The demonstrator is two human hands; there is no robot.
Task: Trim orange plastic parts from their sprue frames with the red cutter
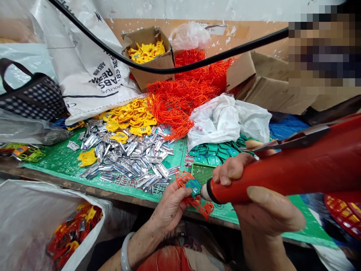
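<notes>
My right hand (265, 210) is wrapped around a red electric screwdriver (299, 162), with a thin metal lever along its top. My left hand (170, 209) pinches an orange plastic frame (184, 178) carrying a small teal plastic piece (193, 187). The screwdriver's grey nose meets the teal piece at its right edge; the bit itself is hidden. Just behind the frame sits a small green mesh basket (201, 171). Shiny metal plates (135, 158) lie heaped to the left, and green plastic pieces (214, 150) lie beyond the basket.
Yellow plastic parts (129, 116) and a tangle of orange frames (183, 98) cover the back, beside a crumpled white bag (228, 118). Cardboard boxes (153, 73) stand behind. A black cable (169, 70) hangs across the view. At lower left is an open sack (25, 222) of parts. Another person is at upper right.
</notes>
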